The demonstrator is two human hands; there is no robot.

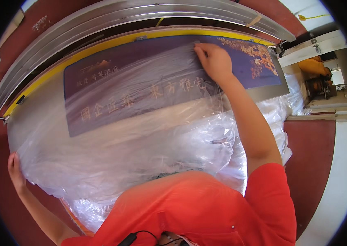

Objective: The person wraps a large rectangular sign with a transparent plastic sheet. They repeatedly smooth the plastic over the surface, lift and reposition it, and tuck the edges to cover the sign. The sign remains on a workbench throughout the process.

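A thin clear plastic sheet (pixel 132 151) spreads in wrinkles over a large flat panel and sags toward my red shirt. The panel carries a dark purple print (pixel 247 57) with gold lettering and a golden tree at its right end. My right hand (pixel 215 61), arm stretched forward, is closed in a pinch on the sheet's far edge above the print. At the left, my left hand (pixel 16 170) is closed on the sheet's near left corner; part of its fingers is hidden. Between the two hands the film lies over most of the lettering, and the print's right end is uncovered.
Along the panel's far side runs a yellow strip (pixel 116 44) with small metal clips. Behind it curves a silver metal rail (pixel 140 16). More crumpled plastic (pixel 278 110) hangs off the right side. Red flooring (pixel 311 151) and yellow machinery (pixel 315 67) lie farther right.
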